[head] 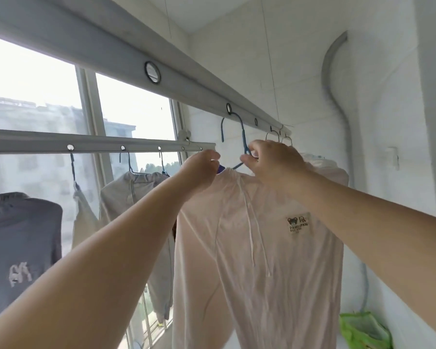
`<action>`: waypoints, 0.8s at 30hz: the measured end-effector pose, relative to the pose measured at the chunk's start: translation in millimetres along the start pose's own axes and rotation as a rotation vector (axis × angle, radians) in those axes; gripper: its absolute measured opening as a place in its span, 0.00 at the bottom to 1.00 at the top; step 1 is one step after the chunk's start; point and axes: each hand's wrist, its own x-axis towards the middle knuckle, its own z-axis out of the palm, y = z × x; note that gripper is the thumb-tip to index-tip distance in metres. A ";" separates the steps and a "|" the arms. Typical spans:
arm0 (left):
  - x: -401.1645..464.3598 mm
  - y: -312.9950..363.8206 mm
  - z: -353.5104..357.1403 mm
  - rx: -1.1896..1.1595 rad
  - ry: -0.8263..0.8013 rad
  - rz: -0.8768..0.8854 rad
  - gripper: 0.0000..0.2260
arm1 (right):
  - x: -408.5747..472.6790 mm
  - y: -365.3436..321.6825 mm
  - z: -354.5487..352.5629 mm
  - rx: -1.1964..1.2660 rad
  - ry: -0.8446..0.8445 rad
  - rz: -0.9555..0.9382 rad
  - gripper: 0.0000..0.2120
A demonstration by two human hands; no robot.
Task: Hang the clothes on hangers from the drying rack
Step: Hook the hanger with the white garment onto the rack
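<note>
Pale pink drawstring trousers with a small logo patch hang from a blue hanger. The hanger's hook sits in a round hole of the near grey rack bar. My left hand pinches the waistband at the hanger's left end. My right hand grips the waistband and the hanger just below its neck. The lower part of the hanger is hidden by cloth and fingers.
A second rack bar nearer the window carries a grey sweatshirt and beige trousers on hangers. More hooks hang at the near bar's far end. A green bag lies low right, by the white wall and pipe.
</note>
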 end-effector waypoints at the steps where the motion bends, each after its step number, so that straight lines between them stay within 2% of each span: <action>1: 5.9 -2.2 1.8 -0.095 -0.043 -0.016 0.14 | 3.1 0.3 6.8 0.065 -0.003 0.007 0.16; 3: 13.2 -6.0 4.3 -0.305 -0.169 -0.030 0.12 | 7.1 1.8 17.5 0.139 0.050 0.009 0.16; 6: 21.8 -14.0 8.5 -0.482 -0.322 -0.064 0.09 | 11.6 4.9 28.6 0.161 0.148 -0.020 0.20; 11: 38.6 -25.0 6.0 -0.546 -0.557 -0.110 0.17 | 19.4 13.1 34.2 0.272 0.154 -0.045 0.19; 16: 41.7 -33.7 8.1 -0.527 -0.662 -0.077 0.27 | 19.5 22.2 26.2 0.433 0.078 -0.090 0.16; 19: 36.0 -42.5 18.1 -0.650 -0.773 -0.124 0.24 | 19.1 27.2 19.7 0.483 0.025 -0.096 0.16; 24: 31.2 -55.5 18.5 -0.723 -0.694 -0.199 0.19 | 18.9 34.6 14.5 0.530 -0.006 -0.124 0.18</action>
